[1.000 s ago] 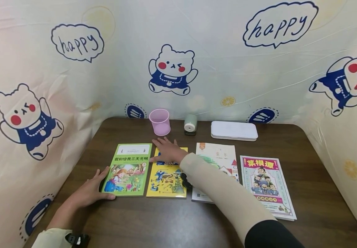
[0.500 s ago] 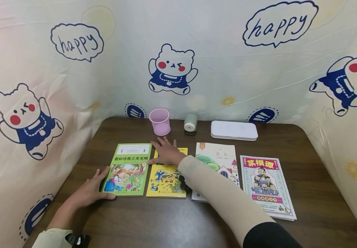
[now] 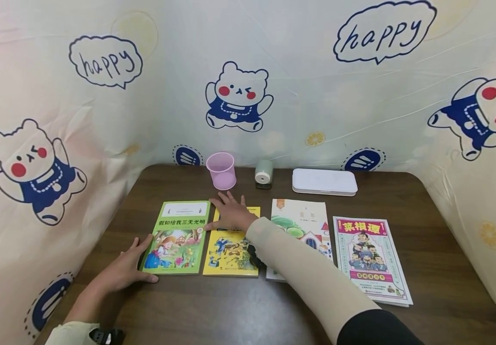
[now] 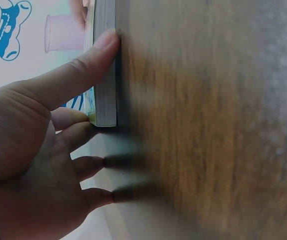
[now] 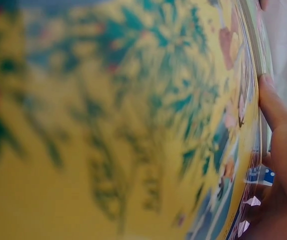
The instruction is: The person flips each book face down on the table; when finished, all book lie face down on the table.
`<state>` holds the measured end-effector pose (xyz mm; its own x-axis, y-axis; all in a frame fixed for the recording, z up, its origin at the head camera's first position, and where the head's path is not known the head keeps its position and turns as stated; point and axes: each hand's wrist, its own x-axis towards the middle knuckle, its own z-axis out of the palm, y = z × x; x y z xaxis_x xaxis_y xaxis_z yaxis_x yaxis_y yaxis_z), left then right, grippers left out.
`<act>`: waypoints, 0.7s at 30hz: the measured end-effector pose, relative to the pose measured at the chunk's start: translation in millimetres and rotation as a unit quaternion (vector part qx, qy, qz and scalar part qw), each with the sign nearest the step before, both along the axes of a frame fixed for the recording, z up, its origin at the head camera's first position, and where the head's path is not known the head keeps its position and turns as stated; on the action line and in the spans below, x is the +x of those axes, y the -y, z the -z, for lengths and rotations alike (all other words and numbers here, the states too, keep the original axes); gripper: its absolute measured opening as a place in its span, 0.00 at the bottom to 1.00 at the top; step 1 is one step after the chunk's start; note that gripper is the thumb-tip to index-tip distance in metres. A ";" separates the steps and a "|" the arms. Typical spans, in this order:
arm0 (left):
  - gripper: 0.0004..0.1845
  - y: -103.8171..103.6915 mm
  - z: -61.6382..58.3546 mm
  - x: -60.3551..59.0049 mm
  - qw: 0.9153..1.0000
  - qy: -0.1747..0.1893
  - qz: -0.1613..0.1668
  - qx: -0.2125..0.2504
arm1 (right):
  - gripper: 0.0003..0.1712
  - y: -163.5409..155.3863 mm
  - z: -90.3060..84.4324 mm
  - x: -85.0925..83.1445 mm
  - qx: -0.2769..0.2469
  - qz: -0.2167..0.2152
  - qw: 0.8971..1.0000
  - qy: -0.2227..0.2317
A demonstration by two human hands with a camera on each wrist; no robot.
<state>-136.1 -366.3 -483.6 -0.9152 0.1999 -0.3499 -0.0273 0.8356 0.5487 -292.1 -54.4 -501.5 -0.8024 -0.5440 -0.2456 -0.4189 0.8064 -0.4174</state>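
Note:
In the head view, my left hand (image 3: 124,266) is at the lower left corner of a green-bordered picture-cover book (image 3: 174,249) lying flat. The left wrist view shows its thumb along the book's near page edge (image 4: 106,100), with the other fingers spread past the corner onto the table. My right hand (image 3: 232,213) reaches over the top of a yellow book (image 3: 231,261), fingers spread, thumb at the green book's right edge. The yellow cover (image 5: 108,150) fills most of the right wrist view, blurred, with the thumb against a book edge at right.
Right of these lie a white-covered book (image 3: 301,215), partly hidden by my right sleeve, and a pink-bordered book (image 3: 366,258). Along the back stand a pink cup (image 3: 222,172), a green pencil sharpener (image 3: 264,173) and a white case (image 3: 324,182). A printed cloth (image 3: 299,96) surrounds the dark wooden table (image 3: 213,311).
My right hand has shifted very slightly left, its thumb now over the green book's right edge. The left hand stays at the green book's corner. The books look almost unmoved.

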 end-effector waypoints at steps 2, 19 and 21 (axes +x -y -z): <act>0.72 0.5 0.1 0.0 1.000 -0.005 0.001 0.005 | 0.60 1.3 3.0 -3.2 0.003 0.000 1.000 0.005; 0.72 0.3 -14.1 -0.9 1.000 0.004 -0.014 -0.022 | 0.63 4.9 9.2 -11.4 0.003 0.008 1.000 0.021; 0.72 0.9 -16.5 -0.5 1.000 0.000 -0.014 -0.016 | 0.63 4.7 7.9 -11.2 0.002 0.010 1.000 0.022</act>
<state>-136.6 -367.3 -467.2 -0.9205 0.1632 -0.3550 -0.0499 0.8520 0.5212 -303.2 -59.1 -509.5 -0.8012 -0.5273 -0.2829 -0.3840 0.8157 -0.4327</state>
